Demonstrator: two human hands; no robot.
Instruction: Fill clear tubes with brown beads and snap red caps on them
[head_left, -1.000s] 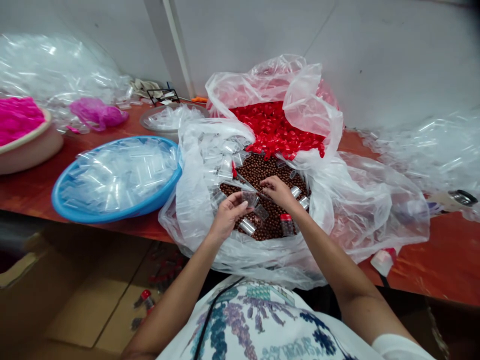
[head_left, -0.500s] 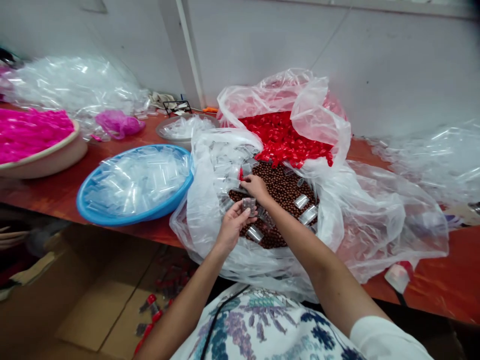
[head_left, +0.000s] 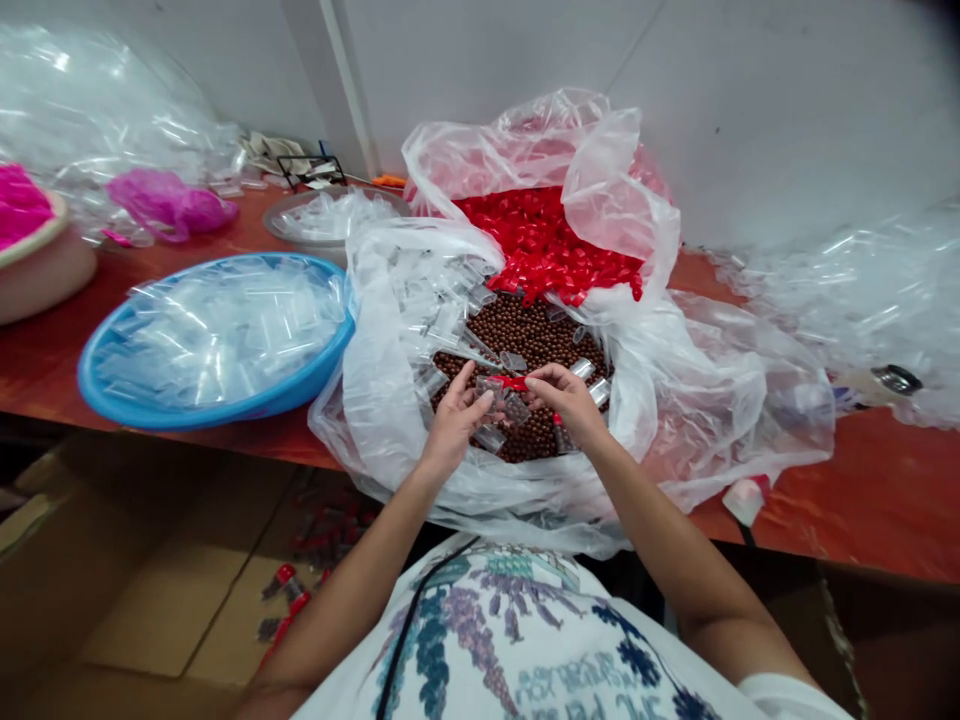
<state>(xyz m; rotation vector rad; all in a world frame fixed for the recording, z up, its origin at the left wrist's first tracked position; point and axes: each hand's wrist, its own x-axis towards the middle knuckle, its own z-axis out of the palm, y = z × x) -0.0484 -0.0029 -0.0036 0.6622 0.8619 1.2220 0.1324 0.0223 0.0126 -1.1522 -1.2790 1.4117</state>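
Note:
Over the bag of small brown balls (head_left: 525,333), my left hand (head_left: 452,425) holds a small clear plastic container (head_left: 491,396) between thumb and fingers. My right hand (head_left: 571,402) pinches a red cap (head_left: 511,383) at the container's upper end; whether the cap is seated cannot be seen. Just below the two hands lies a clear container (head_left: 516,407) with dark contents. A red-capped container (head_left: 561,434) rests on the balls under my right wrist. More clear empty containers (head_left: 442,300) fill the left side of the bag.
Behind is a bag of red caps (head_left: 555,240). To the left stand a blue basin (head_left: 105,400) of clear plastic pieces, a grey bowl (head_left: 281,225) and a pale basin (head_left: 52,270) of pink pieces. An open cardboard box (head_left: 150,600) below holds several red-capped containers (head_left: 289,585).
My right hand has moved right and down from the bag's left side, bringing the red cap to the container in my left hand. The view has shifted rightward.

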